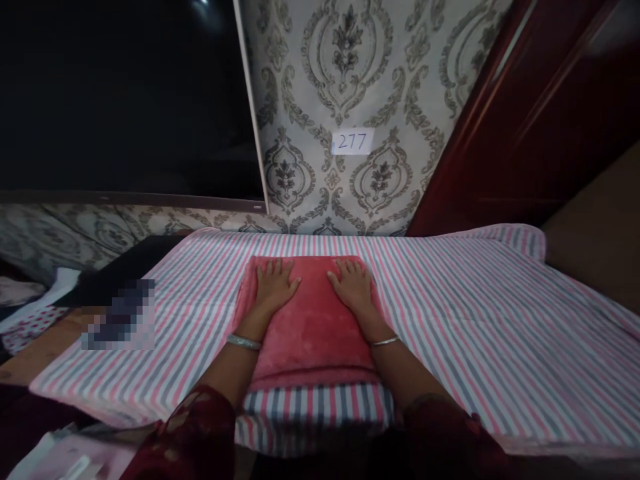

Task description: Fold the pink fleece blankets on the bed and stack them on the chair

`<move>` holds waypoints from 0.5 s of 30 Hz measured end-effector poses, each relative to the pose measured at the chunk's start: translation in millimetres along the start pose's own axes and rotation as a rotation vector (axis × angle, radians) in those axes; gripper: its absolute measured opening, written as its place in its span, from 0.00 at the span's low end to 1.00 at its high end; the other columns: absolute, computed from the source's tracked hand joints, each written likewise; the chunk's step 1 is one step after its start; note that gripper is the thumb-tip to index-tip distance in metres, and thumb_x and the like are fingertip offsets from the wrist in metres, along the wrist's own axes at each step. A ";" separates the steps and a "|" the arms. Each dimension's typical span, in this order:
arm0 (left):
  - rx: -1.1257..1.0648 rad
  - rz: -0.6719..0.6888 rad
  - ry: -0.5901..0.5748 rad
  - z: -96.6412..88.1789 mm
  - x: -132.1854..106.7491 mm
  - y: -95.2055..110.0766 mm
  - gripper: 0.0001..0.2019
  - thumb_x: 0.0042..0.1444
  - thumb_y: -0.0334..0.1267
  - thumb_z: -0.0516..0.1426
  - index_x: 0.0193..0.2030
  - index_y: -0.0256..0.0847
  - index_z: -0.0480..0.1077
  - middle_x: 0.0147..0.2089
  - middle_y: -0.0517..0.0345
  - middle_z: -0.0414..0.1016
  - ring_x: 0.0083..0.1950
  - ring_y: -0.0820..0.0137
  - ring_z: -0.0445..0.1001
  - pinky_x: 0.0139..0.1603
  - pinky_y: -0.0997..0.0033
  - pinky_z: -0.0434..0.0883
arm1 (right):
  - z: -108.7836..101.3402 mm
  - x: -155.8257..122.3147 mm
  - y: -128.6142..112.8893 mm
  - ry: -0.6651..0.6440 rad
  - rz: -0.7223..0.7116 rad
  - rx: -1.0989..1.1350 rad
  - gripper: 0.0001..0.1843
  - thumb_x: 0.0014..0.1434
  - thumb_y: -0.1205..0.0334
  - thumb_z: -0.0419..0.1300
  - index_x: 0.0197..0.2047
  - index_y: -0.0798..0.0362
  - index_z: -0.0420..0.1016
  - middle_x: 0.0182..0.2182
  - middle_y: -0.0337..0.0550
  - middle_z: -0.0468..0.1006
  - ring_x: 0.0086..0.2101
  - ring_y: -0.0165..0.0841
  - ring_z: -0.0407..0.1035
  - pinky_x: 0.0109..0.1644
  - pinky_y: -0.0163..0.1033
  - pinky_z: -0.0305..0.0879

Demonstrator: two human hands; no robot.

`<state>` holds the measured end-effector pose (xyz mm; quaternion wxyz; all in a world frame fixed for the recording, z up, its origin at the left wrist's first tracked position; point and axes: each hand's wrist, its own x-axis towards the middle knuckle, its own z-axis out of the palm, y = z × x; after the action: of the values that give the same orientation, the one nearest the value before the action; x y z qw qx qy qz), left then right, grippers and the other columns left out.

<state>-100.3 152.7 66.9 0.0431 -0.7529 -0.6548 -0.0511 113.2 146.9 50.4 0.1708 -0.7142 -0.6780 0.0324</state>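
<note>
Midway along the striped sheet, the red cloth lay folded in front of you, its far end toward the wall. Your left hand and right hand were well apart, palms down on its far corners, fingers fanned and gripping nothing. The step in hand looked like pressing or smoothing the folded cloth flat; a next move from there seemed to call for even pressure and a clean lift, since dragging could skew the layers. The cloth was a soft, plush-looking rectangle with rounded far corners, its nap faintly mottled, a dark crease running across near your end. Beyond that crease showed a band of pink, white and grey stripes, though whether it belonged to cloth or sheet you could not tell.
</note>
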 end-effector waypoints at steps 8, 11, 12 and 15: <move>0.020 0.024 0.038 1.6 2.1 -1.8 0.32 0.69 0.53 0.44 0.75 0.43 0.55 0.77 0.40 0.54 0.77 0.45 0.51 0.72 0.31 0.49 | -0.1 -2.4 -1.7 0.023 -0.008 0.032 0.33 0.72 0.45 0.47 0.73 0.53 0.61 0.72 0.53 0.59 0.71 0.49 0.48 0.72 0.60 0.39; 0.025 0.028 0.043 -0.9 0.3 -0.7 0.31 0.69 0.52 0.45 0.75 0.43 0.55 0.76 0.40 0.55 0.76 0.45 0.52 0.72 0.30 0.49 | -3.0 4.5 1.3 0.036 -0.019 0.072 0.31 0.72 0.47 0.48 0.71 0.51 0.64 0.71 0.52 0.60 0.70 0.48 0.50 0.72 0.59 0.42; 0.027 0.028 0.044 -2.2 -0.5 -0.2 0.31 0.69 0.52 0.45 0.75 0.42 0.55 0.76 0.40 0.55 0.76 0.45 0.52 0.72 0.30 0.49 | -5.3 10.0 5.1 0.044 -0.004 0.121 0.29 0.71 0.48 0.48 0.70 0.50 0.66 0.70 0.51 0.62 0.69 0.47 0.51 0.71 0.58 0.44; 0.034 0.030 0.062 -6.4 -3.7 1.3 0.31 0.70 0.52 0.44 0.75 0.41 0.56 0.75 0.39 0.57 0.75 0.45 0.54 0.71 0.31 0.50 | -15.6 33.6 25.4 0.062 0.123 0.342 0.24 0.68 0.55 0.51 0.62 0.51 0.75 0.64 0.53 0.71 0.65 0.46 0.60 0.67 0.53 0.56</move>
<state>-99.6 148.0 72.8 0.0766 -0.7599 -0.6425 -0.0626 144.5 176.1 64.0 0.3083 -0.7156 -0.6120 0.1354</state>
